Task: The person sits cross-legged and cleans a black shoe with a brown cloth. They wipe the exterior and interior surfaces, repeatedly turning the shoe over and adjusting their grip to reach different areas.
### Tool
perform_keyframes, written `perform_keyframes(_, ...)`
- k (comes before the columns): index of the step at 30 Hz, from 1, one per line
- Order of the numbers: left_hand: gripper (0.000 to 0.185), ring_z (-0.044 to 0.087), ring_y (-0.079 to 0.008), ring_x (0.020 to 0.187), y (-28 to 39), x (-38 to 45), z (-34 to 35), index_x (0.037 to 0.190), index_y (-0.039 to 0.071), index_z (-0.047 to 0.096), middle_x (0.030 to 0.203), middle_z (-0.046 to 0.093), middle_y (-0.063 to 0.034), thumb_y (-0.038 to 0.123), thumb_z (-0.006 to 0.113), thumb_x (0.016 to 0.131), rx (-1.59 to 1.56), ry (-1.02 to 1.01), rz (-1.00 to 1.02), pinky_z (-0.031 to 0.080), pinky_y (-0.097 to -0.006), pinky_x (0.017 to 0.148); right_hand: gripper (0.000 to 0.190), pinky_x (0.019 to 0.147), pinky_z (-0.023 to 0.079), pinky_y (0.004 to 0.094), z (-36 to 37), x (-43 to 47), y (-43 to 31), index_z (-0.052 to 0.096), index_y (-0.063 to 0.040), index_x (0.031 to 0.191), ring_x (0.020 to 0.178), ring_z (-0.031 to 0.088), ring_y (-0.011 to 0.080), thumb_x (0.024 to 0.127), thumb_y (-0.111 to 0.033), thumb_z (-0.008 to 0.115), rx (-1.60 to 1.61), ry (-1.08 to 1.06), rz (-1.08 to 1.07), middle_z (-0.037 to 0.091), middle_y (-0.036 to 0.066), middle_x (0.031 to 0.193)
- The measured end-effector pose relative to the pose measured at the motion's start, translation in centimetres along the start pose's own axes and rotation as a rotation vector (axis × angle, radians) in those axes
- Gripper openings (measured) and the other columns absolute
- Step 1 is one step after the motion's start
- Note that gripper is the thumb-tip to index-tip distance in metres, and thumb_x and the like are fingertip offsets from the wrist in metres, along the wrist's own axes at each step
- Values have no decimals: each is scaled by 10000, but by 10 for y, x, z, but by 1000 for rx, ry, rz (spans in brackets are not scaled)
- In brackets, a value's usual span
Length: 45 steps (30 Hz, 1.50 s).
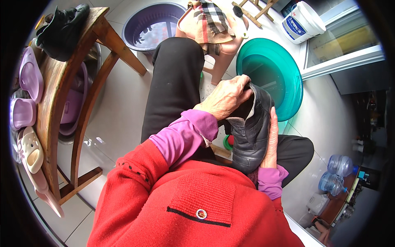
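Observation:
A black leather shoe (251, 136) is held over my lap, its toe towards me and its opening facing up and left. My left hand (226, 95) grips the rim of the opening near the heel, with some fingers hidden by the hand and the collar. Along the shoe's right side lies my right hand (272, 139), supporting it; most of its fingers are hidden behind the shoe. Just beyond the shoe stands a green plastic basin (294, 102) with murky water in it.
A wooden bench (58, 89) on the left carries another black shoe (63, 32) and lilac slippers (31, 75). Ahead are a purple basin (132, 37) of water and a pink stool (223, 61) with a checked cloth (213, 23) and a brush (238, 11). A white bucket (304, 23) stands right.

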State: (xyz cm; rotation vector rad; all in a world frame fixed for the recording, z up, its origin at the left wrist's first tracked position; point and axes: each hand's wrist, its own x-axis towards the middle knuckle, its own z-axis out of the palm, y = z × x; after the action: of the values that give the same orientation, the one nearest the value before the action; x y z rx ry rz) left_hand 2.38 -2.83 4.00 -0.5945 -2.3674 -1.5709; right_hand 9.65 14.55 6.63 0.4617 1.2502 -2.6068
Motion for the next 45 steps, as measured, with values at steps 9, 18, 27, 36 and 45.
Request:
perform_keyframes(9, 184, 640, -363, 720, 4, -6, 5, 1042, -6, 554, 788, 615, -233, 54, 548, 869, -188, 78, -247, 498, -383, 681, 535, 1027, 455, 379, 8, -1, -9, 503, -27, 1335, 1157, 576, 230, 971, -418, 516, 111, 0, 175, 565, 113, 1317)
perform_keyframes(18, 419, 579, -186, 1075, 6, -23, 12, 1200, -59, 493, 1101, 623, -182, -15, 420, 790, -403, 18, -461, 415, -289, 982, 531, 1047, 430, 368, -3, 2, -9, 490, -47, 1353, 1185, 552, 211, 974, -418, 509, 104, -42, 118, 550, 95, 1336)
perform_keyframes(27, 274, 611, -207, 807, 5, -22, 12, 1047, -36, 582, 884, 643, -169, 197, 604, 905, -305, 76, -523, 486, -318, 738, 528, 1093, 378, 356, -6, 4, -10, 468, -58, 1379, 1237, 509, 197, 981, -401, 507, 115, -95, 101, 517, 72, 1381)
perform_keyframes(36, 239, 613, -265, 671, -3, -13, 11, 1003, -45, 565, 768, 611, -204, 154, 568, 871, -202, 95, -375, 480, -350, 655, 489, 1027, 449, 357, -4, 6, -7, 538, -28, 1304, 1138, 585, 207, 968, -383, 531, 101, 56, 130, 585, 99, 1292)
perform_keyframes(45, 289, 582, -402, 833, -6, -22, 19, 1039, -34, 533, 904, 600, -262, 131, 546, 802, -165, 78, -428, 461, -416, 763, 496, 1032, 441, 354, -3, 4, -10, 526, -23, 1314, 1155, 568, 205, 964, -374, 541, 122, -30, 199, 573, 90, 1301)
